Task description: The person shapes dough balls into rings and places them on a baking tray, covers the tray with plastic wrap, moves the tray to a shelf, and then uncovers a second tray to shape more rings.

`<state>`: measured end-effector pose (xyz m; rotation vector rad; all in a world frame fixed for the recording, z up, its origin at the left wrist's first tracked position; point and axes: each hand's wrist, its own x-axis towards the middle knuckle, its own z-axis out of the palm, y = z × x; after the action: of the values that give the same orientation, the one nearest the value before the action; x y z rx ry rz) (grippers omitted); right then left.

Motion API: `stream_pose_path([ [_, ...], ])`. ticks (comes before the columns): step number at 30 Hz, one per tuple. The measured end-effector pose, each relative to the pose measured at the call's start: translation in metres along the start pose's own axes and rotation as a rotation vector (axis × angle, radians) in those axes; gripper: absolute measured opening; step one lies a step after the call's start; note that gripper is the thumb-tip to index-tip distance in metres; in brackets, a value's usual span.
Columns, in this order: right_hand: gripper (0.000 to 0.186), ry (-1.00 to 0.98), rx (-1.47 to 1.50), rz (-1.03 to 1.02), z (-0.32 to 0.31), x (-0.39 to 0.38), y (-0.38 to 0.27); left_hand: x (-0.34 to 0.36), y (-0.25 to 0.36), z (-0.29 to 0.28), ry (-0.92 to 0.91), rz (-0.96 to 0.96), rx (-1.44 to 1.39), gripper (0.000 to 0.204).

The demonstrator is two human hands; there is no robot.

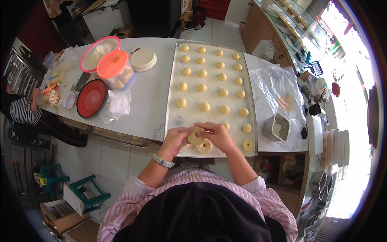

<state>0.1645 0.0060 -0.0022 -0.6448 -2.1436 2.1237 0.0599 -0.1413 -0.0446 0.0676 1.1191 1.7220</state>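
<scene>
Because soft dough probably thins and tears quickly, the step in hand seems to call for light, even pressure around the rim of the flat, pale yellow dough disc (195, 138), which sits between the two bare hands just above the near end of the tray. The fingers of the left hand (176, 140) grip its left edge, while those of the right hand (218, 136) bend over its far right edge and appear to pinch it too, though the thumb contact is partly hidden. Turning it little by little should keep the thickness even and the outline round. Just below the fingers lies a pale dough ring with a small dark centre (207, 149), a fair guide to shape; a similar flattened yellow dough round with a dark centre spot (248, 148) rests to their right. Beyond the fingers, smooth, domed yellow dough balls (204, 107) stand in rows, well apart, on the broad, shallow, pale-dusted rectangular tray (174, 72). This tray covers part of the glossy, grey-veined white tabletop (149, 97).
</scene>
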Motion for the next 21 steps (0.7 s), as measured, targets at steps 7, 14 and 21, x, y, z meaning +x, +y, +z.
stream_pose_path([
  [7,0.035,-0.079,0.000,0.014,0.012,0.018,0.005,-0.007,0.010,-0.011,0.039,-0.009,0.037,0.031],
  [14,0.033,-0.178,0.146,0.228,0.017,0.061,0.021,0.000,0.028,-0.031,0.191,0.262,0.107,0.031],
  [21,0.028,0.020,-0.397,-0.025,0.021,0.097,0.040,0.000,0.045,-0.055,0.367,0.344,0.117,0.035],
])
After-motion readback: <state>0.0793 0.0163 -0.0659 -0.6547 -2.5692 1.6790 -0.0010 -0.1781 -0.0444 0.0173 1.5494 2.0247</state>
